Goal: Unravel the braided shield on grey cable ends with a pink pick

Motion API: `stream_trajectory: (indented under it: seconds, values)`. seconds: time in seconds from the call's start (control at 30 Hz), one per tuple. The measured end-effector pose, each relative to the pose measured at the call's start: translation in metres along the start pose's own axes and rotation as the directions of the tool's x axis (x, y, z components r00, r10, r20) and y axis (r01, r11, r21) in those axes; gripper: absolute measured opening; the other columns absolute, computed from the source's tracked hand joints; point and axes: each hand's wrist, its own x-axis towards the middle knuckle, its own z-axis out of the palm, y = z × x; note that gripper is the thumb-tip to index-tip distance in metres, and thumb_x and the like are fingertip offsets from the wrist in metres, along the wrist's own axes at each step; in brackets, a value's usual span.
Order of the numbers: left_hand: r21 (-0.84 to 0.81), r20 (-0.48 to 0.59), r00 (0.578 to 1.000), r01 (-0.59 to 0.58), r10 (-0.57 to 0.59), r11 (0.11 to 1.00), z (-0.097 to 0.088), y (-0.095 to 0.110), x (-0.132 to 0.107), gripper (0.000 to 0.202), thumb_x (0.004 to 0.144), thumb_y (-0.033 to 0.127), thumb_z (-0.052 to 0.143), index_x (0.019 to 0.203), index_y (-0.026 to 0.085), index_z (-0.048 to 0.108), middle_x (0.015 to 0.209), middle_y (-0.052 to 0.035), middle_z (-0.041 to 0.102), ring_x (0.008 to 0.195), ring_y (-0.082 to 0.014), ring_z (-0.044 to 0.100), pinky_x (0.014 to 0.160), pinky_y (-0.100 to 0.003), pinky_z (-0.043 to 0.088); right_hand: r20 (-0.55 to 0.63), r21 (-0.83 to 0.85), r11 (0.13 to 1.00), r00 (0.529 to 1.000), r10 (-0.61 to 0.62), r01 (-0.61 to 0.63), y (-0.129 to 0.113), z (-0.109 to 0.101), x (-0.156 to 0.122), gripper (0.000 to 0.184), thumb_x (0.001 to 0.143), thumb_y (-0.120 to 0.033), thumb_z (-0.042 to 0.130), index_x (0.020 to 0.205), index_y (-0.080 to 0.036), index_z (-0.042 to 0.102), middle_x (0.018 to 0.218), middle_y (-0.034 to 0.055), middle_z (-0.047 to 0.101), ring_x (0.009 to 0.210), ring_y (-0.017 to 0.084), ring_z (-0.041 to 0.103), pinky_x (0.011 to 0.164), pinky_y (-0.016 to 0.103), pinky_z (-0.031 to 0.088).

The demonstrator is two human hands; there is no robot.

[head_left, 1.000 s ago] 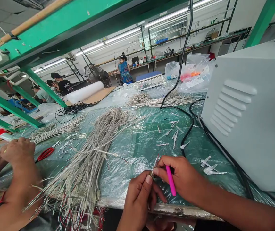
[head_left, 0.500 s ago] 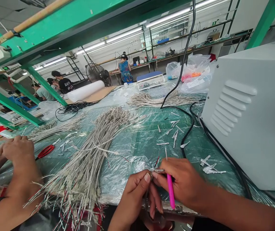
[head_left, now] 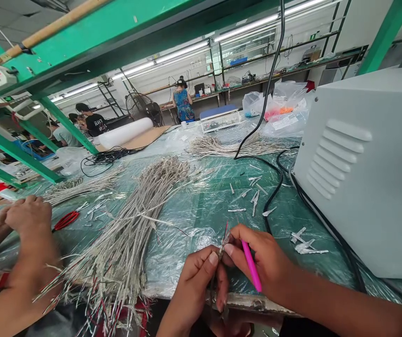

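At the bottom centre of the head view, our left hand pinches a cable, its red strand poking up, while our right hand grips a pink tool and also pinches near the cable's upper end. Left of centre, we see a cable bundle on the tabletop; white scraps lie right of centre.

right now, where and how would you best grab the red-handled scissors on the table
By the red handles, probably from above and slightly from the right: they lie uncovered, a co-worker's forearm is close on their left, and there is a gap before the large wire bundle. Which way the blades point is unclear.
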Motion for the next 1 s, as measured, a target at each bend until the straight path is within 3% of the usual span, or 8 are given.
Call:
stream_trajectory:
  seconds: [0.13, 0.27, 0.43, 0.7, 0.83, 1.0]
  values:
    - [-0.063, -0.158, 0.986, -0.062, 0.051, 0.996, -0.001, -0.002, -0.002, 0.028, 0.094, 0.038, 0.053, 0.082, 0.014, 0.061, 0.044, 0.0046, 0.052, 0.032, -0.0036, 0.034, 0.036, -0.015, 0.026, 0.130, 0.003, 0.999, 0.991, -0.036, 0.036, -0.001, -0.004, 0.002, 0.012, 0.094, -0.018, 0.049, 0.083, -0.021, 0.048, 0.067, -0.0045, 0.054, 0.057, 0.010, 0.045, 0.057, 0.022, 0.036]
    - [-0.067, -0.227, 0.968, -0.123, 0.105, 0.990, 0.000, -0.004, -0.003, 0.026, 0.088, 0.038, 0.064, 0.081, 0.014, 0.064, 0.046, 0.0056, 0.051, 0.037, -0.0024, 0.034, 0.040, -0.014, 0.025, 0.046, -0.020, 0.985, 0.984, -0.172, 0.173, 0.009, 0.002, 0.001, 0.013, 0.086, -0.011, 0.057, 0.079, -0.020, 0.053, 0.063, -0.0056, 0.053, 0.056, 0.008, 0.046, 0.058, 0.020, 0.035]
    - [-0.051, -0.283, 0.952, -0.136, 0.117, 0.989, 0.002, -0.005, -0.004, 0.024, 0.081, 0.037, 0.073, 0.087, 0.015, 0.067, 0.050, 0.0021, 0.062, 0.037, -0.0027, 0.039, 0.040, -0.014, 0.028, -0.019, -0.060, 0.976, 0.978, -0.209, 0.207, 0.013, 0.005, -0.001, 0.012, 0.086, -0.011, 0.058, 0.078, -0.020, 0.057, 0.062, -0.0045, 0.056, 0.056, 0.008, 0.050, 0.058, 0.020, 0.037]
    - [0.000, -0.421, 0.892, -0.179, 0.162, 0.984, 0.013, 0.000, -0.004, 0.024, 0.069, 0.036, 0.082, 0.078, 0.015, 0.073, 0.054, -0.0009, 0.067, 0.037, -0.0039, 0.045, 0.039, -0.014, 0.033, 0.012, -0.045, 0.996, 0.997, -0.078, 0.078, 0.003, 0.000, 0.000, 0.012, 0.085, -0.012, 0.057, 0.076, -0.020, 0.059, 0.063, -0.0038, 0.058, 0.055, 0.009, 0.051, 0.054, 0.020, 0.038]
    - [0.005, -0.418, 0.896, -0.165, 0.152, 0.986, 0.012, -0.001, -0.004, 0.025, 0.070, 0.035, 0.081, 0.079, 0.014, 0.071, 0.055, -0.0024, 0.069, 0.036, -0.0049, 0.047, 0.038, -0.015, 0.035, 0.044, -0.011, 1.000, 0.999, -0.013, 0.013, 0.003, -0.001, 0.000, 0.012, 0.090, -0.016, 0.056, 0.078, -0.020, 0.059, 0.067, -0.0030, 0.060, 0.058, 0.010, 0.053, 0.056, 0.021, 0.040]
    - [-0.026, -0.358, 0.925, -0.145, 0.126, 0.989, 0.008, -0.004, -0.004, 0.022, 0.078, 0.032, 0.075, 0.085, 0.015, 0.064, 0.058, -0.0035, 0.071, 0.034, -0.0058, 0.048, 0.038, -0.015, 0.032, -0.001, 0.005, 0.999, 0.999, 0.049, -0.049, 0.006, -0.003, 0.002, 0.010, 0.092, -0.022, 0.058, 0.084, -0.021, 0.065, 0.073, -0.0017, 0.066, 0.062, 0.011, 0.059, 0.059, 0.021, 0.044]
